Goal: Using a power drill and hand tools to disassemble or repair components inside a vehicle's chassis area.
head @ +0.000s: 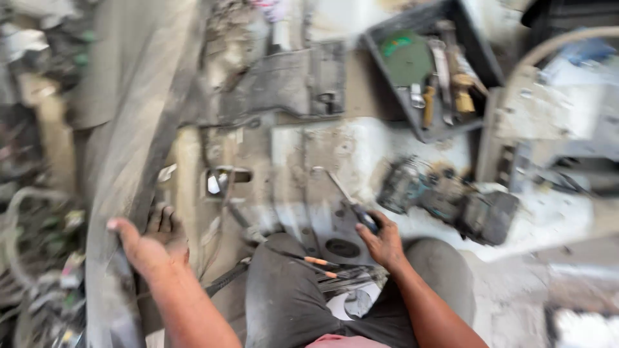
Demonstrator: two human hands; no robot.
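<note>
The picture is blurred by motion. My left hand [153, 241] rests on the edge of a long grey dusty metal panel [138, 129], fingers curled over it. My right hand [382, 240] grips the dark handle of a screwdriver [348, 200], whose shaft points up and left onto a dirty white metal body part [361, 145]. My knees, in grey trousers, lie between the two hands. Thin rods with orange tips [317, 261] sit by my right knee.
A black tray [422, 132] at the top right holds a green disc [406, 59], wrenches and a yellow-handled tool. A dark power tool [445, 198] lies to the right of my right hand. Wires and scrap [39, 258] pile up at the left.
</note>
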